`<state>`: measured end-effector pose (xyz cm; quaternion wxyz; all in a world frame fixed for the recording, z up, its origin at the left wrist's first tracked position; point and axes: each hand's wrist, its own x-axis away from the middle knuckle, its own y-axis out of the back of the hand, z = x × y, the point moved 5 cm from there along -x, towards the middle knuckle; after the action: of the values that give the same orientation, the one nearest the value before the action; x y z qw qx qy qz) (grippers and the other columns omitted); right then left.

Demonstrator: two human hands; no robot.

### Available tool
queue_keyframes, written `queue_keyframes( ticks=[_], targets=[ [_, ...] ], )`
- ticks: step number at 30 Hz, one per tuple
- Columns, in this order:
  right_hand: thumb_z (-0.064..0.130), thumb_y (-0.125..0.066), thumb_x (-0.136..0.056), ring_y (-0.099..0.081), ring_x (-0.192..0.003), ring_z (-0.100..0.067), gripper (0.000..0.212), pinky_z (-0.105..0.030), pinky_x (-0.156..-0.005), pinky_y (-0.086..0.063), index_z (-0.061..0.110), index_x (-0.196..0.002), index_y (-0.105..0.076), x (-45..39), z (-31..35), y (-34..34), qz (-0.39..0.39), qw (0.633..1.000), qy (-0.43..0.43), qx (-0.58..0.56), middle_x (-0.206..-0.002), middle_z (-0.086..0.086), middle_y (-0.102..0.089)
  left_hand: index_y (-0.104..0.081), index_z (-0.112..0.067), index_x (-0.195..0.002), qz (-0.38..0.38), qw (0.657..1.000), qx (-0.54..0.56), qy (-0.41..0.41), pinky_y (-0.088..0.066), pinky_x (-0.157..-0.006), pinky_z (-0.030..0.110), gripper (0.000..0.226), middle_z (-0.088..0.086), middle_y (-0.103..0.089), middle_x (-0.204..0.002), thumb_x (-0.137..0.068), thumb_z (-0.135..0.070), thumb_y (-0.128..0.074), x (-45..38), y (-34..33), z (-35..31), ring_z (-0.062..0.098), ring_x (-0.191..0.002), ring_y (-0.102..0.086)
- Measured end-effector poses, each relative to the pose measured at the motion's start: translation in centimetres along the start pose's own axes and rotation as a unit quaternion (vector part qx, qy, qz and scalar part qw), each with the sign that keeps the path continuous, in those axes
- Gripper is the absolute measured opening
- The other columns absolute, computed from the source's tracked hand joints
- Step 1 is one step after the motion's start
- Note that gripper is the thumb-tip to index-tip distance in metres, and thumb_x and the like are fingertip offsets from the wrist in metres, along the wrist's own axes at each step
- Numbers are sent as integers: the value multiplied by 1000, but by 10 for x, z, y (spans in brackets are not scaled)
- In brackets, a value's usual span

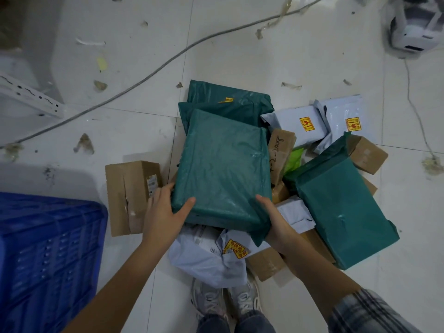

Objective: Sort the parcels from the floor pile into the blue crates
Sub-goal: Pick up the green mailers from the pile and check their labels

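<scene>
Under your two hands the pile is only partly readable: the green parcel you hold covers most of what lies below it, so you see just the edges of a pale grey mailer with a yellow sticker near your shoes, and a strip of a brown box with handwriting beside its right edge. At the left border the blue crate is cut off by the frame, and you cannot see its inside. At the top right a white device is also cut off and too blurred to name.

Your left hand grips the near left corner of the green parcel, thumb lying on top, the other fingers hidden behind the edge. Your right hand holds the near right corner, thumb on top and the fingers out of sight underneath. The parcel is over the middle of the floor pile, and its long axis runs away from you, leaning a little to the right; the far short edge overlaps a second green parcel. A third green parcel lies to the right, its long axis tilted to the left. A cardboard box stands on the floor between the crate and the pile. A grey cable crosses the tiles.
</scene>
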<state>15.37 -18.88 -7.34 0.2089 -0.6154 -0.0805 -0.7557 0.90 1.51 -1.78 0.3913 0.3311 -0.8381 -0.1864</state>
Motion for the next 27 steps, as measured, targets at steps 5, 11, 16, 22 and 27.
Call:
queue_keyframes(
  ticks=[5,11,16,22,27],
  targets=[
    [46,-75,-55,-67,-95,-20,77,-29,-72,-53,16,-123,-54,4,-4,-7,18,999,-10,27,-105,-4,-71,-44,-15,-135,-31,998,-57,-23,-42,-90,35,52,7,-50,-126,-92,-42,-51,0,12,-11,25,-115,-46],
    [51,-72,-54,-72,-82,-13,58,-23,-62,-55,23,-103,-60,30,2,-35,72,993,-24,87,-89,4,-76,-39,-4,-141,-95,945,-269,-160,-35,-104,47,55,20,-46,-140,-94,-33,-40,12,34,-42,34,-128,-44],
    [48,-71,-61,-65,-105,-24,61,-37,-88,-52,21,-115,-59,60,12,-58,89,994,-7,61,-112,-5,-70,-34,-13,-141,22,794,-424,-435,-25,-108,54,97,16,-49,-141,-62,-55,-71,46,21,-55,32,-133,-45],
    [51,-71,-55,-67,-95,-25,64,-37,-80,-54,21,-111,-62,105,20,-73,122,990,-26,61,-105,-8,-73,-35,-11,-136,-155,726,-466,-482,-31,-101,65,52,25,-51,-126,-87,-18,-50,55,49,-83,40,-118,-56],
    [62,-64,-59,-70,-94,-18,50,-38,-80,-55,33,-100,-68,131,33,-78,159,984,8,76,-99,4,-75,-37,-6,-135,-165,721,-462,-490,-39,-96,64,91,26,-61,-111,-62,-42,-78,60,72,-102,39,-108,-58]
  ],
)
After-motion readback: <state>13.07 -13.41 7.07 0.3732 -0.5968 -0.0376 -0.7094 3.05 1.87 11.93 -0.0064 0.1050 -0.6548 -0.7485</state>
